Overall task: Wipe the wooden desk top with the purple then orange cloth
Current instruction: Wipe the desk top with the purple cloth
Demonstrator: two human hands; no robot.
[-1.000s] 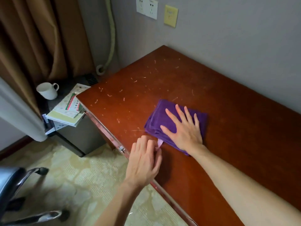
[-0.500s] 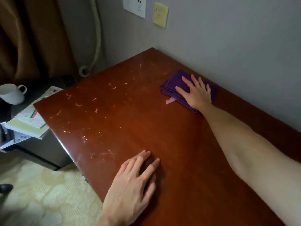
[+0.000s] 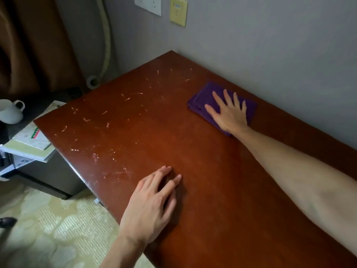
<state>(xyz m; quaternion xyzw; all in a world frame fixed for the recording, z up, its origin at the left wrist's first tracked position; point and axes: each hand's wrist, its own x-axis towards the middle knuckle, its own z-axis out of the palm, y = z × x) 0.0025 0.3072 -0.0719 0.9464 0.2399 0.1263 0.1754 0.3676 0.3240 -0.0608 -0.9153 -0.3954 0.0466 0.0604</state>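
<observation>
The reddish-brown wooden desk top (image 3: pixel 193 155) fills the middle of the view. A folded purple cloth (image 3: pixel 201 97) lies near the desk's back edge by the wall. My right hand (image 3: pixel 229 112) presses flat on it with spread, straight fingers. My left hand (image 3: pixel 152 202) rests on the bare wood near the front edge, fingers extended. Pale crumbs and scraps (image 3: pixel 87 119) are scattered over the left part of the desk. No orange cloth is in view.
A grey wall (image 3: pixel 270 45) runs along the desk's back edge, with a white socket plate (image 3: pixel 147 4) and a yellow plate (image 3: pixel 178 13). Left of the desk stands a low dark cabinet (image 3: pixel 48 171) with booklets (image 3: pixel 29 144) and a white cup (image 3: pixel 10 111).
My right hand slid the purple cloth from the desk's front middle away to the back by the wall. My left hand moved from the cloth's corner onto the bare wood at the front.
</observation>
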